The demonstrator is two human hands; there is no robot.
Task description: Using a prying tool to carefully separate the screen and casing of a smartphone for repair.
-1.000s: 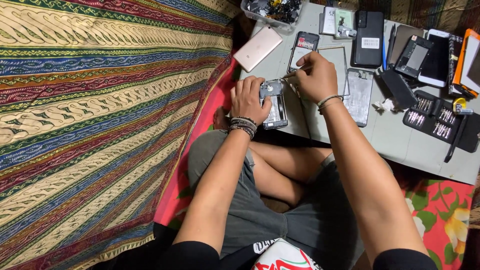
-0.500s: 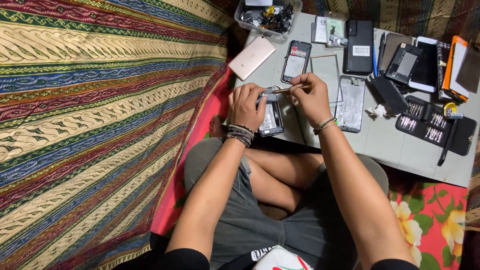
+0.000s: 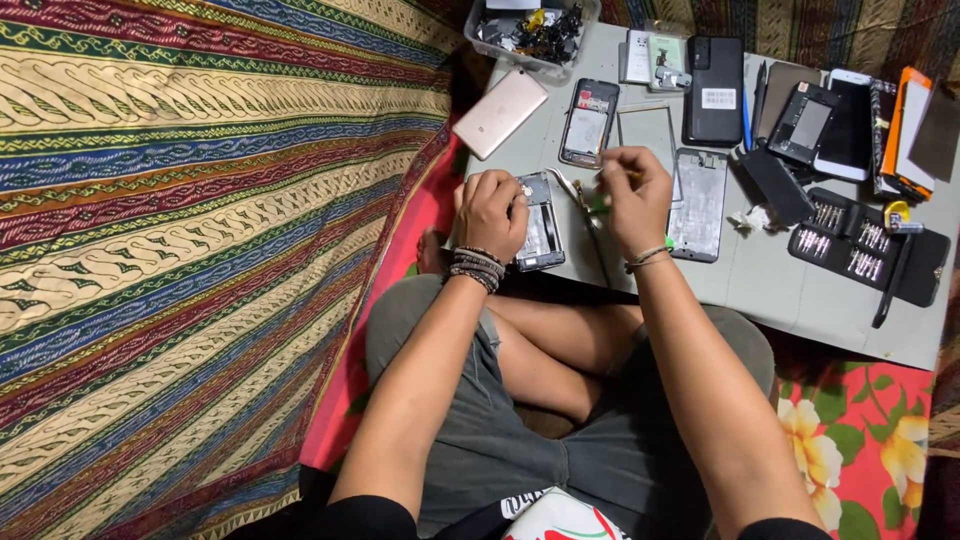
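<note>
Crossed legs in grey shorts fill the near view, both forearms reaching over them to a low grey worktable. At its near edge the left hand is closed over the side of an opened smartphone with its back cover off and silver innards showing, pinning it flat. The right hand, just beside it, is pinched shut round a thin yellow-handled tool (its tip is hidden, so I cannot tell what it touches). Judging by the bare internals, the phone is already opened up and the work inside looks midway; nothing shows it refitted yet. A bare silver phone frame lies right of the hand, a black case of screwdriver bits further right. Beyond sit a rose-gold phone lying face down, a black phone and a clear tub of small parts
</note>
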